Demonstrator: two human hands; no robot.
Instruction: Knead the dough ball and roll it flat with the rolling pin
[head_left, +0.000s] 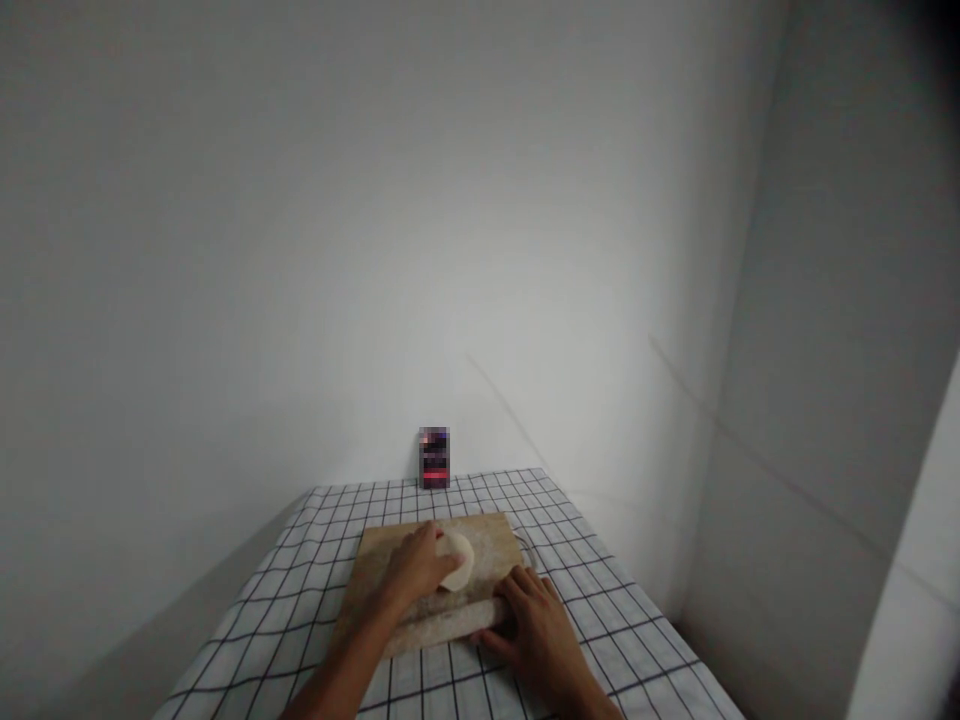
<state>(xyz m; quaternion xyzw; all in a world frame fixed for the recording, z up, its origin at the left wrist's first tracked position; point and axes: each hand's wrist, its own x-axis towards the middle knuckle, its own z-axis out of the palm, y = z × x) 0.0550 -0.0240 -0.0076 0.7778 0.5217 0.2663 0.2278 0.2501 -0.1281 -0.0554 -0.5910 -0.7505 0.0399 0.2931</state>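
A round, flattened piece of pale dough (461,562) is on a floured wooden board (480,530). My left hand (416,562) is closed on the dough's left side, with the thumb over its near edge. A flour-dusted rolling pin (435,627) lies crosswise along the near part of the board, just short of the dough. My right hand (534,615) grips the pin's right end, fingers over the top and thumb on the near side. My left forearm covers part of the pin and the board's left side.
A white cloth with dark checks (592,575) covers the table. At its far edge a dark, pixelated upright object (435,458) stands against the white wall (450,250). Another wall rises on the right. Something thin and pale, hard to make out, lies beside the board's right edge.
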